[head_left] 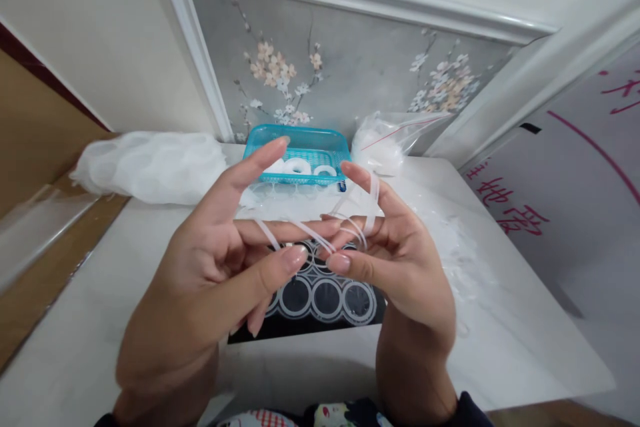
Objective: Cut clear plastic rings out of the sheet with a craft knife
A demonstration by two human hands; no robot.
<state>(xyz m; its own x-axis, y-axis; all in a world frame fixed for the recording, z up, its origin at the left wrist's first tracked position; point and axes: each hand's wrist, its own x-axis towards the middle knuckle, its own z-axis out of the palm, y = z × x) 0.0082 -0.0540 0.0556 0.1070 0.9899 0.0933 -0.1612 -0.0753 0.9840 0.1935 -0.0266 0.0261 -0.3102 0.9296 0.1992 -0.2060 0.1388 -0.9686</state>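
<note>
My left hand [220,260] is raised over the table, its index finger stretched towards my right hand and its thumb beneath. Thin translucent white rings [311,236] loop across that index finger and run to my right thumb tip. More translucent bands pass around the fingers of my right hand [400,247], whose thumb and fingers close on them. Below both hands lies a black sheet [305,330] with rows of pale rings [327,299] on it; my hands hide part of it.
A blue plastic basket [300,137] holding white rings [297,166] stands at the back. Beside it are a zip bag [383,150] with white contents and a wrapped white bundle [150,167]. Clear plastic pieces [455,250] lie on the white table [525,347], right. A whiteboard [590,227] stands at right.
</note>
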